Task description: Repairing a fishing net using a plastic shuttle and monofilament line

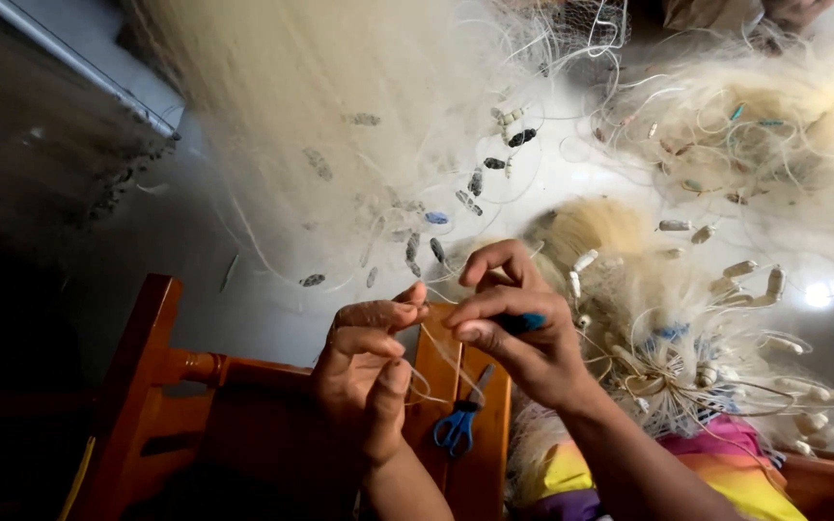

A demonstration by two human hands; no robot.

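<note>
A pale fishing net (359,106) hangs and spreads across the upper view, strung with small grey, blue and cream floats (480,183). My left hand (369,371) pinches a thin net line between thumb and forefinger. My right hand (514,328) is closed on a small blue tool (531,321) and on the same line, touching the left hand's fingertips. Loose line loops hang below both hands. Blue-handled scissors (460,420) lie on a wooden piece just under my hands.
A reddish-brown wooden chair frame (161,371) stands below my hands. More bundled net with cream floats (726,328) piles at the right over bright striped cloth (726,468). A grey floor and a wall edge (79,68) lie at the upper left.
</note>
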